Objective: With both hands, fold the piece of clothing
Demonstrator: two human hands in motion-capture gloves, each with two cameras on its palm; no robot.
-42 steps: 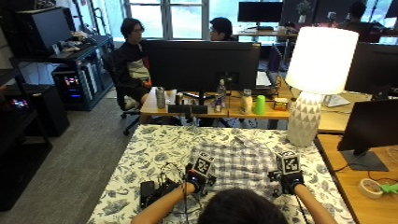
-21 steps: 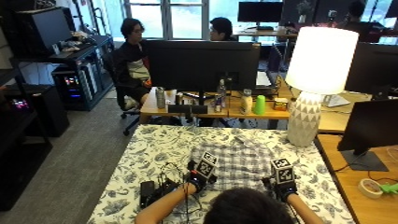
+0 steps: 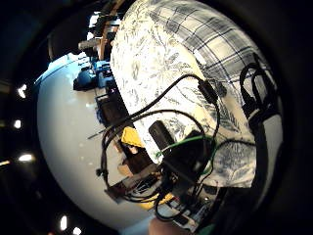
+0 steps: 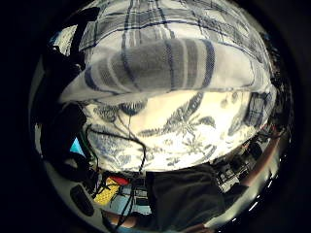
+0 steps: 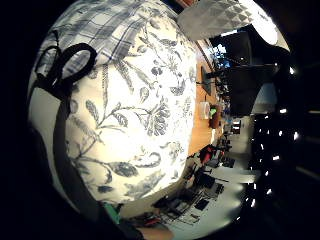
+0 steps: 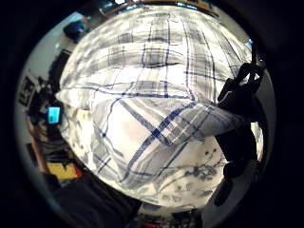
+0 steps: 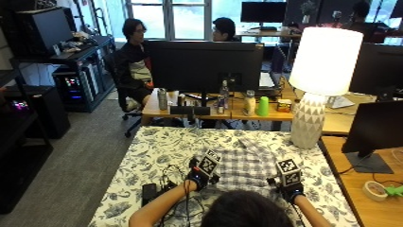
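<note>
A blue-and-white plaid shirt (image 7: 249, 163) lies flat on the floral tablecloth (image 7: 157, 151), just in front of the person. My left hand (image 7: 197, 178) is at its near left corner and my right hand (image 7: 290, 189) at its near right corner. In the left thumb side palm view a raised fold of the plaid shirt (image 4: 160, 63) crosses close to the palm. The right thumb side palm view shows a lifted corner of the plaid shirt (image 6: 156, 118) beside gloved fingers (image 6: 240, 90). Both hands pinch the near edge.
A tall white lamp (image 7: 321, 75) stands at the table's far right corner. Black cables and a small black device (image 7: 157, 187) lie left of my left hand. A dark monitor (image 7: 374, 137) and a tape roll (image 7: 376, 189) sit on the desk to the right.
My right hand has drawn back a little toward the person along the shirt's near edge. My left hand has hardly moved.
</note>
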